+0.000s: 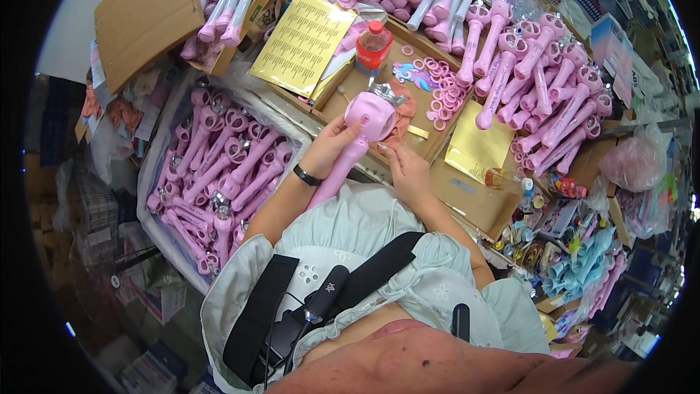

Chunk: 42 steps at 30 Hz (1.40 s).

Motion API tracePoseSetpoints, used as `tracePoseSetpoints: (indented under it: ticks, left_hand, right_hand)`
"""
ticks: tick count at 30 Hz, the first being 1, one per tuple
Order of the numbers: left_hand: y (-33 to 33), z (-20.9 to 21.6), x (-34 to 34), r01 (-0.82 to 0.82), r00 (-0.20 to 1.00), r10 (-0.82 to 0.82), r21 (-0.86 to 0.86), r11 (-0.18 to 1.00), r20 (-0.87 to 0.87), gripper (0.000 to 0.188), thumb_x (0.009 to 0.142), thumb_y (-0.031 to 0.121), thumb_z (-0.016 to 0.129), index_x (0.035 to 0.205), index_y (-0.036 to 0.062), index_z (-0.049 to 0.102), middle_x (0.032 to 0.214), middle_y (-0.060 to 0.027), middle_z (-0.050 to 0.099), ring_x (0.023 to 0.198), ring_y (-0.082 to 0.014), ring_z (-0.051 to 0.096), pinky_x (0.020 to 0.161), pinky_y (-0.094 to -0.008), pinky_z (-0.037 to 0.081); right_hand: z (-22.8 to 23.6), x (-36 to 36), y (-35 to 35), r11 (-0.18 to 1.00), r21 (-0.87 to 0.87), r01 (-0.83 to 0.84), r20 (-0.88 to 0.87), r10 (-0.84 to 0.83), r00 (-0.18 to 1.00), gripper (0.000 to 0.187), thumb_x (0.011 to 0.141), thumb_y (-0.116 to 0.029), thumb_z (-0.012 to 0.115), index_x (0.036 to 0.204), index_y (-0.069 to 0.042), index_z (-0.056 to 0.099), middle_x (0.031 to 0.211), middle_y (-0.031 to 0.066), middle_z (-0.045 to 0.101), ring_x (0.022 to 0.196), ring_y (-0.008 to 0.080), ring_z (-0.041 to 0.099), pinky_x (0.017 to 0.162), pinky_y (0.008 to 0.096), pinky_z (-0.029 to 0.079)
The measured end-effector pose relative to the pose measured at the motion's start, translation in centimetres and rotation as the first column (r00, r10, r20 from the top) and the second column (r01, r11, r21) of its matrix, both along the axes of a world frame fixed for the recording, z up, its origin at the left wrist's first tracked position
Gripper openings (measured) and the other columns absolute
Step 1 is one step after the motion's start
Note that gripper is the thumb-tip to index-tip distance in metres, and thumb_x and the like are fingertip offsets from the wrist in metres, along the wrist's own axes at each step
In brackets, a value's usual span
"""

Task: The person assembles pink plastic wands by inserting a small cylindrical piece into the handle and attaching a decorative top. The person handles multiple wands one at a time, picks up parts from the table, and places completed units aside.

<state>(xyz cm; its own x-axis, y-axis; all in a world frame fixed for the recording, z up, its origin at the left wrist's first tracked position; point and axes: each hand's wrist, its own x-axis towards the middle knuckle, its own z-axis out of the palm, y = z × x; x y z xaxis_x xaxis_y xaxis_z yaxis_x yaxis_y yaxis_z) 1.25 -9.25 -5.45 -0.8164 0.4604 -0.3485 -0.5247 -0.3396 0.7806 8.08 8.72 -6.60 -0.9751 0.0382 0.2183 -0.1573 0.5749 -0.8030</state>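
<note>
Bright, even light from overhead, shadows soft and short. Centre of the frame sharp; edges bow hard and fade to black, far right slightly washed out.

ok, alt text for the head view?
Left hand grips a pink toy wand upright while the right hand touches its head. Bins of pink wands and loose pink rings crowd the cardboard worktop.

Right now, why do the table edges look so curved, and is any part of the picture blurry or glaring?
In the head view, the fisheye lens bends straight edges such as the cardboard box toward a black rim; the light is even and soft; the pink wand between the left hand and right hand looks sharp, and the rim clutter is smeared.
</note>
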Motion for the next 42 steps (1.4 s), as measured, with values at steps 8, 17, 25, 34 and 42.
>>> tracePoseSetpoints:
  ticks: [8,17,25,34,42]
  left_hand:
    - [0.1,-0.3,0.3,-0.021,1.000,0.021,-0.023,1.000,-0.003,0.035,0.091,0.022,0.054,0.120,0.0025,0.048,0.103,-0.0032,0.058,0.086,-0.0090,0.056,0.075,-0.0225,0.046]
    - [-1.0,-1.7,-0.7,0.032,0.981,-0.063,0.169,0.985,0.183,0.028,0.093,0.026,0.050,0.109,0.0031,0.051,0.092,-0.0076,0.062,0.075,-0.0133,0.061,0.065,-0.0258,0.051]
    - [-0.1,0.5,0.0,0.021,0.991,-0.048,0.216,0.976,0.123,0.030,0.094,0.025,0.048,0.114,0.0035,0.049,0.095,-0.0049,0.060,0.078,-0.0107,0.060,0.066,-0.0243,0.050]
    - [0.1,0.6,0.1,-0.029,0.991,0.012,0.125,0.992,0.135,0.038,0.093,0.024,0.051,0.124,0.0027,0.046,0.106,-0.0030,0.059,0.089,-0.0083,0.057,0.076,-0.0226,0.047]
    - [0.7,1.3,0.6,-0.057,0.996,0.052,0.061,0.997,0.073,0.043,0.092,0.021,0.053,0.129,0.0023,0.041,0.109,-0.0042,0.058,0.090,-0.0089,0.057,0.076,-0.0228,0.048]
  right_hand:
    - [-0.3,-0.4,0.8,0.746,-0.633,0.207,0.551,0.246,0.797,0.022,0.091,-0.022,0.052,0.097,-0.004,0.062,0.070,-0.0043,0.057,0.059,0.0117,0.054,0.051,0.0256,0.041]
    - [2.9,0.7,0.0,0.982,0.176,0.068,-0.001,-0.069,0.998,0.013,0.082,-0.017,0.058,0.088,-0.007,0.062,0.078,0.0122,0.063,0.067,0.0300,0.061,0.056,0.0363,0.046]
    - [1.6,0.0,0.4,0.959,-0.275,0.069,0.239,-0.002,0.971,0.017,0.085,-0.021,0.057,0.090,-0.006,0.064,0.058,0.0093,0.055,0.048,0.0244,0.054,0.049,0.0318,0.043]
    - [-0.2,-0.2,0.5,0.998,0.063,0.027,-0.111,-0.020,0.994,0.019,0.089,-0.021,0.054,0.089,-0.003,0.060,0.060,0.0062,0.048,0.057,0.0176,0.051,0.054,0.0321,0.041]
    - [0.5,-0.4,1.7,0.838,-0.534,0.112,0.499,0.206,0.841,0.028,0.090,-0.029,0.053,0.077,-0.004,0.054,0.055,-0.0018,0.042,0.051,0.0132,0.046,0.045,0.0267,0.036]
